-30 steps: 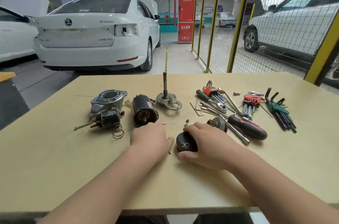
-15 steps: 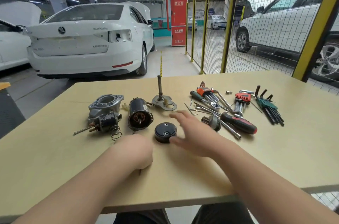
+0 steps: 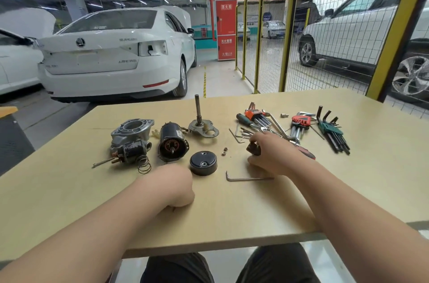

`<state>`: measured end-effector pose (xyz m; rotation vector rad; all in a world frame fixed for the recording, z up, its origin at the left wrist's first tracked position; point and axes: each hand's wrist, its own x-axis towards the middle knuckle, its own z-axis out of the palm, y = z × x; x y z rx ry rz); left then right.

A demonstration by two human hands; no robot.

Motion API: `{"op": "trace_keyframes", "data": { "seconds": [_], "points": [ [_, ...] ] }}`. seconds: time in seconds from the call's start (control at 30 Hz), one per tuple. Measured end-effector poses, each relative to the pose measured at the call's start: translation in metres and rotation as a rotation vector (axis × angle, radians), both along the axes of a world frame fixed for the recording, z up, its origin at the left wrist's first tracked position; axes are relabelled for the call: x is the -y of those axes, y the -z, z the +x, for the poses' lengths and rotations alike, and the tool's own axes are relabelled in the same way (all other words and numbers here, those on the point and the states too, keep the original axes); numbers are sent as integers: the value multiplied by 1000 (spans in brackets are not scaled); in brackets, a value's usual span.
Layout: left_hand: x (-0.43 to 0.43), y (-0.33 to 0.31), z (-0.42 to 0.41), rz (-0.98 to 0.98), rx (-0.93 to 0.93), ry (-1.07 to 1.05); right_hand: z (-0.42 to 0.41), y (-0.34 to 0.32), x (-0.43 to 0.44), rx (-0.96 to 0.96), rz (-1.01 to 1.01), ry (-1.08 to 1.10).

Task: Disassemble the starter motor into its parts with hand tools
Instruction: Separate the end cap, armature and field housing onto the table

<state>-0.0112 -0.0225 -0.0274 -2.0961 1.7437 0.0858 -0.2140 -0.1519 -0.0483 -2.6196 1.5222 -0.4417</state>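
Since half a second ago the right hand [image 3: 274,152] has left the black end cap [image 3: 203,163] and gone right and farther off, to the near edge of the tool pile. The cap now sits alone on the tabletop [image 3: 69,201], and a loose hex key [image 3: 248,178] shows just near of that hand. In the head view its fingers curl round a small dark part [image 3: 254,148]. The left hand [image 3: 171,187] rests on the tabletop near of the cap with its fingers tucked under; I cannot tell whether they enclose anything. The starter motor is already in pieces left of centre. The motor body [image 3: 173,143] lies on its side with its open end facing near. The drive housing [image 3: 132,130] and solenoid [image 3: 132,154] lie left of it, and the shaft plate [image 3: 202,128] stands just beyond. The step in hand looks like taking up the next sub-part now that the end cap is off. Next, that part probably wants lifting clear of the tools and turning over to find its fasteners. Then a fitting key has to be picked, perhaps the loose one nearby.
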Motion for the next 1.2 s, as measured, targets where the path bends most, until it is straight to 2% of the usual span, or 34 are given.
{"op": "trace_keyframes", "data": {
  "seconds": [0.17,0.27,0.43,0.53,0.6,0.67,0.73,0.77,0.9,1.07,1.2],
  "points": [
    [0,-1,-4,-31,25,26,38,-7,3,286,132,-20],
    [4,-2,-7,9,-39,26,80,-18,6,342,179,-108],
    [0,0,-3,-16,-108,-16,134,-26,9,189,115,-196],
    [-8,-7,10,-33,-223,-51,118,-31,7,244,22,-176],
    [-10,-13,17,-111,-370,-105,84,-33,2,180,-9,-192],
    [-8,-19,11,-172,-458,-114,42,-33,-10,40,91,-244],
    [0,-22,-7,-190,-490,-81,11,-29,-30,-86,259,-264],
    [6,-23,-19,-192,-492,-55,3,-25,-37,-144,279,-257],
    [38,-13,-66,-158,-354,34,-5,-8,-39,-258,98,-92],
    [74,13,-103,-189,-250,35,-3,0,-7,-217,89,137],
    [104,24,-115,-366,-359,-18,-3,-4,12,-134,109,272]
  ]
}}
